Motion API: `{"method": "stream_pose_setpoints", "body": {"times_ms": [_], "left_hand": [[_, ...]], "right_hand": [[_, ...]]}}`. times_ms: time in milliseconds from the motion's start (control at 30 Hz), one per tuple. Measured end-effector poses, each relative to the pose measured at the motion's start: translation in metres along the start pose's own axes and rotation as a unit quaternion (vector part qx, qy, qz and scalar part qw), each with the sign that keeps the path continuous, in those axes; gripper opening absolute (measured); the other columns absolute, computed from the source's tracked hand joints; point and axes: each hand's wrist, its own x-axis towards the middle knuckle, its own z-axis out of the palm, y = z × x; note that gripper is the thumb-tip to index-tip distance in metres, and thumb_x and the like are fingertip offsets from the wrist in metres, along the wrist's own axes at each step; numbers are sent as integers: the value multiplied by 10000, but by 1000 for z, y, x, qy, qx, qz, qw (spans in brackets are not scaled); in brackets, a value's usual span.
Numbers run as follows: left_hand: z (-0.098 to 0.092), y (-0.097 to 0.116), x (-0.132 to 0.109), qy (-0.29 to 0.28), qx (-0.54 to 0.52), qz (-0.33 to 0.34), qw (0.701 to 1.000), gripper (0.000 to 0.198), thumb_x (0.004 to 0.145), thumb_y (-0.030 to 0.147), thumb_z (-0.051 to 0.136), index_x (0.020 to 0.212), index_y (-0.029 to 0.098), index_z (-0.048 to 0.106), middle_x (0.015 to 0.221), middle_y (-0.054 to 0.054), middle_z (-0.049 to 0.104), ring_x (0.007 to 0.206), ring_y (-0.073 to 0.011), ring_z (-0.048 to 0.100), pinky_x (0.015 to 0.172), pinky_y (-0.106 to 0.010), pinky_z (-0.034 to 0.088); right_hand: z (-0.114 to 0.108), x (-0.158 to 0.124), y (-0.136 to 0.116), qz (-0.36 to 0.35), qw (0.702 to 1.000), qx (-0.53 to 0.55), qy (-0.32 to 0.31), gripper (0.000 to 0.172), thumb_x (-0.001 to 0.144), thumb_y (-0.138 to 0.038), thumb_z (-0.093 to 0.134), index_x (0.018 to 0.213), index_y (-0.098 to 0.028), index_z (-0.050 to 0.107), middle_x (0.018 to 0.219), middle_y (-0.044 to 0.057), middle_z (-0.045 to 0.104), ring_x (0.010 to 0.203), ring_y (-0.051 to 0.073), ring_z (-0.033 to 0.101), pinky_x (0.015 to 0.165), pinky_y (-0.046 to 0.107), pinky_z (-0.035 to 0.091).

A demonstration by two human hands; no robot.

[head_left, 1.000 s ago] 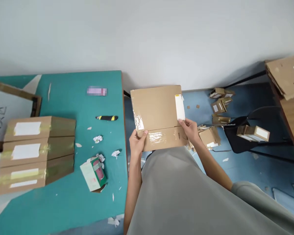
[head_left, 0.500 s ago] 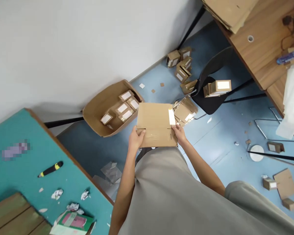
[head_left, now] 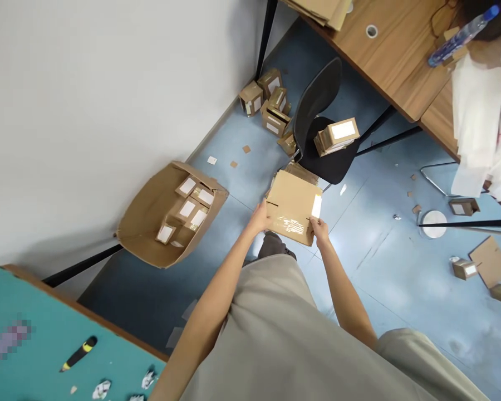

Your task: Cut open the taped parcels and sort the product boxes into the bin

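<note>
Between my two hands is a flattened cardboard box (head_left: 294, 203), with a white label on its right side and shiny tape across the near part. My left hand (head_left: 259, 217) grips its left edge. On the right edge, just below the label, my right hand (head_left: 319, 228) pinches the cardboard. Beyond the held piece, partly hidden by it, a pile of flattened cardboard (head_left: 303, 171) lies on the floor beside the black chair (head_left: 336, 164).
A large open carton (head_left: 144, 223) holding several small labelled boxes stands left. Small boxes (head_left: 273, 123) are by the wall, others on the chair. A teal table (head_left: 37, 317) with a utility knife (head_left: 79, 353) is lower left; a wooden desk (head_left: 384, 67) with a bottle (head_left: 463, 38) is upper right.
My view has turned right and moved forward. Both hands have carried the flattened box toward the chair and the floor pile, and it is now tilted clockwise.
</note>
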Motion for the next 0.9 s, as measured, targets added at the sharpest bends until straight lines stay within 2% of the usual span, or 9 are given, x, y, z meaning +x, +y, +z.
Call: {"method": "stream_pose_setpoints", "body": {"times_ms": [100,200,300,400,533,600,667,767,900], "left_hand": [[1,3,9,-4,19,-39,999,853,780,73,747,1611,12,566,1626,-351,607,1601,-485,547,1372,-597,400],[-8,-14,-5,3,0,-33,999,793,784,88,768,1567,83,636,1605,-294,664,1581,-451,583,1371,-574,419],[-22,-45,-43,23,-28,-44,998,745,792,111,757,1532,149,688,1593,-228,706,1519,-407,649,1341,-553,472],[-34,-83,-96,55,-70,-85,992,693,792,142,735,1483,185,721,1505,-193,773,1291,-352,785,1184,-509,611],[-46,-137,-176,132,-151,-134,970,662,791,172,680,1451,189,718,1367,-173,837,957,-254,843,968,-424,687],[-50,-163,-216,195,-222,-147,944,651,780,188,654,1428,189,720,1303,-157,856,810,-220,823,879,-403,691],[-53,-187,-257,271,-297,-145,904,635,772,208,634,1401,184,726,1272,-153,863,718,-197,791,802,-382,680],[-56,-219,-320,390,-370,-128,834,633,785,220,600,1404,178,725,1304,-162,855,740,-195,790,769,-363,665],[-50,-266,-408,527,-413,-113,734,656,807,170,562,1442,175,726,1343,-160,836,862,-227,828,917,-426,669]], "right_hand": [[-7,17,2,19,998,-59,34,688,834,-566,752,1353,-113,737,1284,242,828,1297,388,761,1008,439,633],[-8,23,3,19,993,-113,42,741,859,-471,750,1473,-60,697,1458,317,758,1462,418,680,1155,469,576],[2,18,0,-4,988,-156,14,697,883,-409,729,1484,-58,703,1528,321,726,1464,413,678,1213,487,536],[30,7,-10,-45,979,-194,-35,571,886,-382,740,1366,-75,771,1426,286,789,1372,399,729,1189,483,548],[95,-21,-35,-123,955,-244,-119,352,860,-370,804,1149,-171,841,1130,153,873,1223,358,787,1139,467,580],[135,-45,-47,-174,932,-268,-170,292,851,-381,832,1090,-214,848,1055,108,873,1185,340,796,1131,467,593],[176,-75,-56,-228,900,-296,-226,285,857,-410,836,1072,-223,847,1080,114,876,1177,335,797,1131,468,599],[241,-131,-60,-302,832,-345,-312,343,884,-457,799,1101,-194,839,1195,167,873,1204,339,791,1152,471,586],[339,-220,-39,-366,714,-423,-421,471,890,-547,785,1160,-163,828,1158,188,877,1184,358,795,1153,514,583]]}}
